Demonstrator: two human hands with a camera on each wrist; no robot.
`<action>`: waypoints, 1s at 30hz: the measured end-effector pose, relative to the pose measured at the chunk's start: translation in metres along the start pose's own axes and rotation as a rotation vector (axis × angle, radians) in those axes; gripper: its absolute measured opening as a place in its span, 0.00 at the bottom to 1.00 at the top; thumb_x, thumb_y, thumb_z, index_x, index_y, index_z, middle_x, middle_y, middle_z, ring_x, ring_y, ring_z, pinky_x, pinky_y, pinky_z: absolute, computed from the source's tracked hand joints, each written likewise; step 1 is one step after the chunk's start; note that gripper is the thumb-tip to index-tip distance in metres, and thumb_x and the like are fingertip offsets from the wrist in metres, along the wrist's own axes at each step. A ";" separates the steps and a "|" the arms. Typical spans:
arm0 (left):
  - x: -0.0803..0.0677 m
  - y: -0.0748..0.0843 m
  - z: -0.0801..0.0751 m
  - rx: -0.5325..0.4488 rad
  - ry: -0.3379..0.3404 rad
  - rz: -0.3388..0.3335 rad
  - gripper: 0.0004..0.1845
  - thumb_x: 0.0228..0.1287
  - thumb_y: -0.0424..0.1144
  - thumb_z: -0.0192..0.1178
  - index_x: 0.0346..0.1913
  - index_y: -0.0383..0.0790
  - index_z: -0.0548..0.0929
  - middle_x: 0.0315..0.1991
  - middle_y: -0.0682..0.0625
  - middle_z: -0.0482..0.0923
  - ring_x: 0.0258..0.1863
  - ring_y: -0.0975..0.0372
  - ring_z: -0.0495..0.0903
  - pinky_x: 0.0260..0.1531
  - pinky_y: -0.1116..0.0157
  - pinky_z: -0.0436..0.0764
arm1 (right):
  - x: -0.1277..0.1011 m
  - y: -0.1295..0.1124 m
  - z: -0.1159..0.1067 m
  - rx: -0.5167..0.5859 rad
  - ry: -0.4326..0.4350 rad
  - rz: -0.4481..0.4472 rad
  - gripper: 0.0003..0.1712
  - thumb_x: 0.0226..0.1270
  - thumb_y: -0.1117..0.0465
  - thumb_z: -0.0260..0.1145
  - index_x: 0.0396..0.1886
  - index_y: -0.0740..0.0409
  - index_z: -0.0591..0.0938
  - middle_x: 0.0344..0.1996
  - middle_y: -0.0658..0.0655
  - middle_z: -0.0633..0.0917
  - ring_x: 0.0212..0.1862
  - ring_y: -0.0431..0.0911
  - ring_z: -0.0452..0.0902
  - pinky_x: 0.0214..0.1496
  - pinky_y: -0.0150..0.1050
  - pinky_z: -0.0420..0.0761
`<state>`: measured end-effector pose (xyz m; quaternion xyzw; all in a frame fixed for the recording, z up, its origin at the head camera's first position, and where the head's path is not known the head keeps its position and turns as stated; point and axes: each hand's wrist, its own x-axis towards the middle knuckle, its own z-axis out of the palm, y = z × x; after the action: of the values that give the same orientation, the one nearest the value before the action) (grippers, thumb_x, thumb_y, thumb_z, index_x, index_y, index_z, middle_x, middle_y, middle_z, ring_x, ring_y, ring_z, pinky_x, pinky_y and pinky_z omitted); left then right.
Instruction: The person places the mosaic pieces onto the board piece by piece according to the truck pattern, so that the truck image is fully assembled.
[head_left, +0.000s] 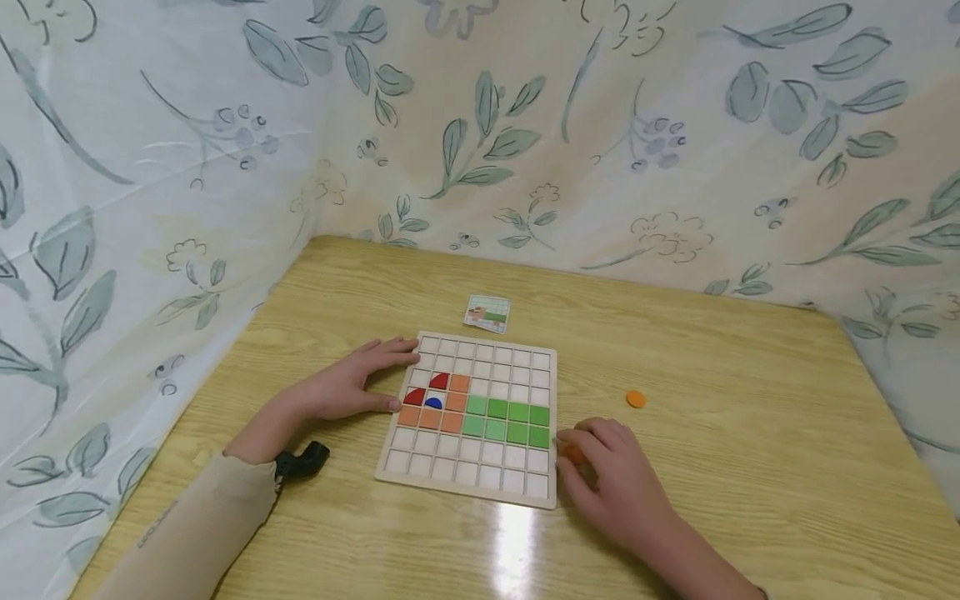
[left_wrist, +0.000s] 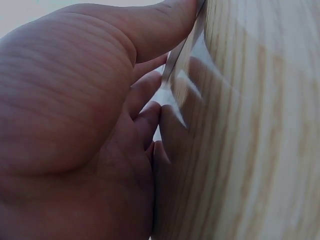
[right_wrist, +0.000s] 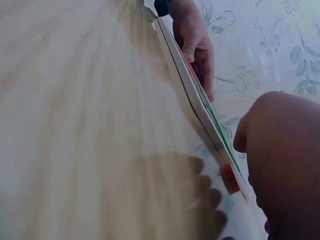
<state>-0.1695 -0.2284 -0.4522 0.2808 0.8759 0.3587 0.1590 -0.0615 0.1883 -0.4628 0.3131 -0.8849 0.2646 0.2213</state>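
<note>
A square wooden grid board point(head_left: 453, 493) lies on the table, with red, orange, green and blue pieces in some cells. My left hand point(head_left: 352, 379) rests at its left edge, thumb and fingers spread and fingertips touching the rim. The left wrist view shows that palm point(left_wrist: 75, 100) close up. Beside the board's right edge, my right hand point(head_left: 618, 483) bends loosely over an orange piece point(head_left: 573, 452) that it partly covers. In the right wrist view this orange piece point(right_wrist: 230, 178) sits low beside the board, apart from the visible fingers.
A small picture card point(head_left: 487, 313) lies beyond the board's far edge, showing a coloured figure on a grid. A round orange piece point(head_left: 636, 399) is on the table point(head_left: 750, 433) to the right. Patterned cloth point(head_left: 562, 150) hangs along the back and left side.
</note>
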 end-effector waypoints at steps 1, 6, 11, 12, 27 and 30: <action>-0.001 0.001 0.000 -0.012 0.001 -0.006 0.39 0.62 0.57 0.67 0.74 0.61 0.65 0.78 0.65 0.48 0.78 0.54 0.36 0.72 0.42 0.42 | -0.002 0.001 -0.001 0.005 -0.003 0.016 0.15 0.58 0.60 0.70 0.46 0.56 0.86 0.40 0.48 0.82 0.45 0.45 0.75 0.51 0.42 0.69; -0.003 0.002 0.001 -0.020 0.003 -0.003 0.39 0.62 0.57 0.67 0.75 0.60 0.65 0.78 0.64 0.48 0.78 0.53 0.36 0.72 0.41 0.42 | -0.009 0.005 -0.004 0.012 -0.049 0.105 0.14 0.59 0.59 0.71 0.46 0.54 0.85 0.42 0.45 0.81 0.46 0.42 0.74 0.51 0.40 0.70; -0.005 0.000 0.002 -0.014 0.016 -0.008 0.39 0.62 0.57 0.67 0.74 0.61 0.66 0.78 0.65 0.48 0.78 0.54 0.36 0.72 0.41 0.42 | -0.010 0.007 -0.003 -0.006 -0.086 0.096 0.13 0.59 0.59 0.71 0.44 0.51 0.85 0.38 0.42 0.79 0.41 0.38 0.72 0.45 0.39 0.70; -0.006 0.001 0.002 -0.020 0.016 -0.013 0.39 0.61 0.57 0.67 0.74 0.61 0.66 0.78 0.66 0.48 0.78 0.54 0.36 0.72 0.41 0.42 | -0.010 0.007 -0.003 -0.006 -0.085 0.088 0.12 0.58 0.60 0.71 0.43 0.51 0.85 0.37 0.42 0.78 0.40 0.38 0.71 0.44 0.39 0.70; -0.006 0.002 0.006 -0.027 0.012 -0.007 0.39 0.61 0.56 0.67 0.75 0.61 0.65 0.78 0.66 0.48 0.78 0.55 0.36 0.72 0.42 0.42 | -0.014 0.009 0.000 0.000 -0.071 0.096 0.10 0.58 0.61 0.70 0.40 0.49 0.85 0.35 0.41 0.78 0.38 0.38 0.71 0.43 0.39 0.71; -0.006 0.002 0.007 -0.028 0.014 -0.007 0.39 0.61 0.56 0.68 0.75 0.61 0.65 0.78 0.66 0.48 0.78 0.55 0.36 0.72 0.42 0.42 | -0.014 0.009 0.001 0.015 -0.067 0.099 0.09 0.59 0.61 0.70 0.41 0.49 0.86 0.35 0.41 0.79 0.38 0.38 0.72 0.43 0.37 0.71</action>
<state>-0.1611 -0.2269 -0.4547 0.2731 0.8728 0.3722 0.1582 -0.0583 0.1999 -0.4744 0.2790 -0.9042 0.2712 0.1761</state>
